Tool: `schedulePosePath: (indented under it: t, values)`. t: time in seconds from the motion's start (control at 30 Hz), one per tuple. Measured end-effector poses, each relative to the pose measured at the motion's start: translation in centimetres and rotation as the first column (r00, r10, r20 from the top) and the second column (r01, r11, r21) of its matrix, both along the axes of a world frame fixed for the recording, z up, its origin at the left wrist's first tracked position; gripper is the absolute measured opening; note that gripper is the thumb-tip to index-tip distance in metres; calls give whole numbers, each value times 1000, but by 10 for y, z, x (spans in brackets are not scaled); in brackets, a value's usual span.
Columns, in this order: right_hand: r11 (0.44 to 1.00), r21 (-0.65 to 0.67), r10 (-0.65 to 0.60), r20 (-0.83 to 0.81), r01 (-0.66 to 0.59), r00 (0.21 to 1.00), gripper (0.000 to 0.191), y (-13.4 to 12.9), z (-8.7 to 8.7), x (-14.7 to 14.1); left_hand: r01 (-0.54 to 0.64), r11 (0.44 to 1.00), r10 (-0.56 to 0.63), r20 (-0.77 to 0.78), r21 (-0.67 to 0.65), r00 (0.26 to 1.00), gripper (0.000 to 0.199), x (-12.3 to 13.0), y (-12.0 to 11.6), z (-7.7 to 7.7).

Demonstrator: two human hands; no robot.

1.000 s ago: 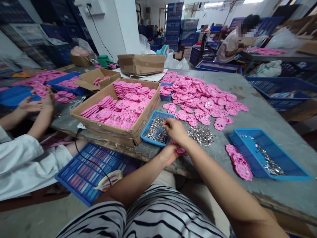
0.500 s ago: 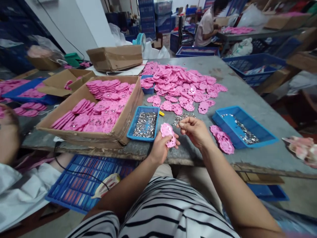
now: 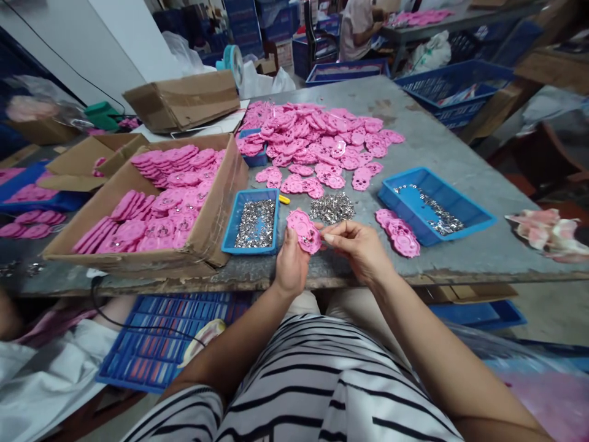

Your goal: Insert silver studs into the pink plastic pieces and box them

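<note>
My left hand (image 3: 293,264) grips a flat pink plastic piece (image 3: 304,230) with a scalloped outline and small holes, held tilted above the table's front edge. Fingers pinched, my right hand (image 3: 359,245) meets the piece's right edge; whatever lies between the fingertips is too small to make out. Just beyond the hands is a heap of small shiny metal parts (image 3: 332,207). A blue tray (image 3: 225,239) of similar metal parts stands left of the piece. Right of my right hand, a few pink pieces (image 3: 399,234) lie overlapped beside another blue tray (image 3: 469,230).
A cardboard box (image 3: 138,264) packed with pink pieces stands at the left. Many loose pink pieces (image 3: 317,138) are piled farther back. A yellow object (image 3: 284,199) lies by the left tray. A co-worker (image 3: 356,31) sits at another table; another person's white clothing (image 3: 59,374) shows lower left.
My right hand has come in from over the metal heap to the pink piece's edge. My left hand has turned the piece slightly. The view has tipped downward.
</note>
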State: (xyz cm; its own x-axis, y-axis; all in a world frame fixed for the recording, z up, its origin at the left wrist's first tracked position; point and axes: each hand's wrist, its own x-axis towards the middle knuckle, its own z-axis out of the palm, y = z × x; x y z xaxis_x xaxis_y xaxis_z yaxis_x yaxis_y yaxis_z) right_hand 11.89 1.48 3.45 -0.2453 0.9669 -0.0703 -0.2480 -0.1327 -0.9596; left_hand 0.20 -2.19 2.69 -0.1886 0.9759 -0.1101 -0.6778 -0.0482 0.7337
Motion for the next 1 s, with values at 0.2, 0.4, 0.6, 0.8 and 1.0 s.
schedulePosePath:
  t: [0.2,0.4,0.6,0.8,1.0]
  values:
    - [982,99,-168,89,159,982,22,-4,-11,-8,-28,999,29,-33,36,999,48,8,-2,0]
    - [976,98,-198,27,195,980,23,-8,-12,-14,9,991,-3,-47,132,999,53,13,-3,-4]
    - [977,83,-197,23,194,980,23,-7,-11,-16,4,994,6,-83,111,997,58,15,-3,-7]
    - [973,84,-216,0,216,976,29,-7,-8,-20,-5,998,9,-65,60,998,52,15,-3,-6]
    - [969,123,-216,11,213,976,30,-7,-11,-22,-20,998,24,-71,66,997,51,15,-2,-7]
